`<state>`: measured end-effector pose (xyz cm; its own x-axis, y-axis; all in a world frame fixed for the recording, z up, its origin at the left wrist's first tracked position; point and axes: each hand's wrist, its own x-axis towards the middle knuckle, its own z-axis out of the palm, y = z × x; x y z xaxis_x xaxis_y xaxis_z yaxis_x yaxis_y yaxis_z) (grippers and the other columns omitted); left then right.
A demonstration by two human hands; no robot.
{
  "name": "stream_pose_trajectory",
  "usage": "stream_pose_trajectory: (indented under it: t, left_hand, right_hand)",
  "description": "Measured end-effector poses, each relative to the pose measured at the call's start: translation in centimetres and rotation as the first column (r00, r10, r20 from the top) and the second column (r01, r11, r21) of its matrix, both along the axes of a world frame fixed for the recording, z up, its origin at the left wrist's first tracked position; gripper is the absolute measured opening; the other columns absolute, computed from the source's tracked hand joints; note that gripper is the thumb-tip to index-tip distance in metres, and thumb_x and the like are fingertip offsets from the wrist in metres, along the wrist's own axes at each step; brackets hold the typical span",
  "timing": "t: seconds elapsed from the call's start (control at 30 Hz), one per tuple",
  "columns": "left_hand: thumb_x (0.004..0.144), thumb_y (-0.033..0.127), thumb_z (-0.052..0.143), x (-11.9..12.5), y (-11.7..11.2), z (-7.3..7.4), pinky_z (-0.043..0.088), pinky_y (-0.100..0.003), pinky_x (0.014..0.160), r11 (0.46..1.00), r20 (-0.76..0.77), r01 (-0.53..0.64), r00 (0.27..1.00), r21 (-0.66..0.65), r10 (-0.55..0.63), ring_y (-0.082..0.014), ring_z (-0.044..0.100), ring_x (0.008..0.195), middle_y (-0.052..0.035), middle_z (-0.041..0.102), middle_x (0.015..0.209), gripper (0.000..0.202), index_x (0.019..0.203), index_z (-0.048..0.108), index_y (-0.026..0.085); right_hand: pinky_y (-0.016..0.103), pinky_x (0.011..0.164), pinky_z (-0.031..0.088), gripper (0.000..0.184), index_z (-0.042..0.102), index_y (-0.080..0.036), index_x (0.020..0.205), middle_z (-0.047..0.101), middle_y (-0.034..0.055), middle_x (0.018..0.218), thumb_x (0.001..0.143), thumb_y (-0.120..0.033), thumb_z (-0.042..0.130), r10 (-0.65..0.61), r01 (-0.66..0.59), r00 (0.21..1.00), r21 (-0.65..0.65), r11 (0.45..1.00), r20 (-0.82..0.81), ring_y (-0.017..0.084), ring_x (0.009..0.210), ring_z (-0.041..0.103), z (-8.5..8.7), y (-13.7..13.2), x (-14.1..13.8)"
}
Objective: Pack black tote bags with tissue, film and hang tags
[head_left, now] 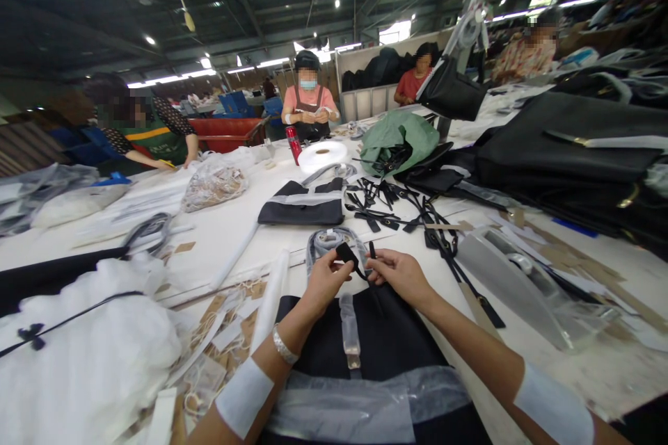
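Note:
My left hand [324,281] and my right hand [397,272] meet over a black bag [386,341] that lies in front of me on the white table [224,233]. Both pinch a small black strap tab [348,255], the left on its wider end, the right on its narrow end. Behind the tab the bag's plastic-wrapped grey handle [334,240] curls in a loop. A clear plastic strip [351,330] runs down the bag's middle, and clear film [360,403] covers its near part. White bands wrap both my forearms.
Several loose black strap tabs [389,205] lie scattered ahead. Another folded black bag [303,207] sits beyond, with a white tape roll [322,153] and red bottle [293,142]. Black bags [568,153] pile at right, white padding [88,354] at left. Other people work across the table.

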<state>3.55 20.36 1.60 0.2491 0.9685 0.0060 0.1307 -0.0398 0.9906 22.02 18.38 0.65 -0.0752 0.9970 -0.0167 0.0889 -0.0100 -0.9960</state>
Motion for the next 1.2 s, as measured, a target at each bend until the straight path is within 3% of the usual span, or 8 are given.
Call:
stream_pose_trajectory:
  t: [0.2,0.47,0.6,0.7,0.93,1.0,1.1,1.2]
  left_hand:
    - [0.078,0.028,0.064,0.9,0.0,1.3,0.049,-0.021,0.056,0.992,-0.115,0.099,0.989,0.079,-0.09,-0.0144,0.061,0.073,-0.0031,0.067,0.084,0.027,0.103,0.066,0.017]
    - [0.08,0.039,0.065,0.6,1.6,-0.2,0.054,-0.03,0.063,0.99,-0.289,0.111,0.954,0.09,-0.081,-0.018,0.064,0.068,-0.0049,0.07,0.083,0.033,0.105,0.068,0.018]
    - [0.072,0.026,0.073,-0.1,1.8,-0.1,0.047,-0.041,0.095,0.946,-0.413,0.089,0.909,0.312,0.051,-0.0279,0.064,0.105,-0.0095,0.07,0.111,0.054,0.125,0.062,0.022]
    - [0.081,0.029,0.066,0.9,1.3,1.2,0.049,-0.036,0.088,0.915,-0.368,0.103,0.928,0.389,0.052,-0.0258,0.062,0.108,-0.0091,0.065,0.124,0.044,0.125,0.062,0.022]
    - [0.083,0.041,0.064,4.4,1.5,4.8,0.047,-0.026,0.071,0.941,-0.13,0.171,0.982,0.294,-0.137,-0.016,0.061,0.074,-0.004,0.071,0.082,0.027,0.092,0.074,0.017]
    - [0.082,0.044,0.066,4.1,1.9,5.0,0.046,-0.025,0.067,0.96,-0.077,0.105,0.993,0.259,-0.088,-0.0154,0.06,0.07,-0.0025,0.067,0.07,0.03,0.08,0.074,0.015]
    - [0.08,0.045,0.067,2.9,2.5,3.7,0.048,-0.023,0.065,0.993,0.04,0.078,0.996,0.085,-0.082,-0.0155,0.063,0.076,-0.0046,0.069,0.082,0.033,0.092,0.071,0.015]
    - [0.081,0.042,0.067,1.7,2.8,0.9,0.052,-0.024,0.062,0.973,0.042,0.136,0.991,-0.188,-0.131,-0.0142,0.066,0.074,-0.0078,0.069,0.092,0.032,0.097,0.065,0.014]
  right_hand:
    - [0.03,0.075,0.05,0.024,0.064,-0.023,0.103,0.072,0.0016,0.09,0.093,-0.036,0.047,-0.132,0.048,0.951,0.289,0.956,0.279,0.016,0.073,0.068,0.4,-0.6,0.6]
    - [0.03,0.07,0.05,0.043,0.057,-0.019,0.126,0.07,0.0043,0.089,0.09,-0.042,0.053,-0.118,0.077,0.967,0.186,0.98,0.226,0.018,0.074,0.063,-1.1,0.0,2.2]
    - [0.036,0.085,0.047,0.042,0.054,-0.021,0.131,0.072,0.0073,0.106,0.095,-0.04,0.045,-0.235,0.154,0.912,0.251,0.956,0.335,0.021,0.086,0.064,0.3,-0.4,3.7]
    - [0.037,0.094,0.045,0.043,0.05,-0.022,0.133,0.072,0.0076,0.107,0.094,-0.041,0.048,-0.178,0.115,0.951,0.245,0.963,0.252,0.023,0.098,0.064,1.9,-0.3,4.0]
    - [0.032,0.075,0.052,0.071,0.026,-0.021,0.149,0.071,-0.001,0.076,0.089,-0.039,0.058,0.111,-0.128,0.988,0.167,0.978,0.111,0.017,0.069,0.067,4.2,0.2,2.5]
    - [0.031,0.074,0.051,0.064,0.039,-0.019,0.143,0.071,0.0005,0.077,0.087,-0.041,0.06,0.115,-0.132,0.987,0.162,0.978,0.11,0.017,0.069,0.066,4.3,-0.1,2.9]
    - [0.028,0.064,0.049,0.041,0.067,-0.014,0.105,0.068,0.0033,0.072,0.085,-0.049,0.059,0.008,-0.034,0.982,0.136,0.99,0.187,0.016,0.064,0.061,3.6,-0.5,4.8]
    - [0.027,0.058,0.043,0.036,0.072,-0.016,0.084,0.067,0.0034,0.068,0.084,-0.049,0.058,-0.158,0.102,0.899,0.154,0.983,0.409,0.016,0.06,0.058,2.0,-0.2,6.8]
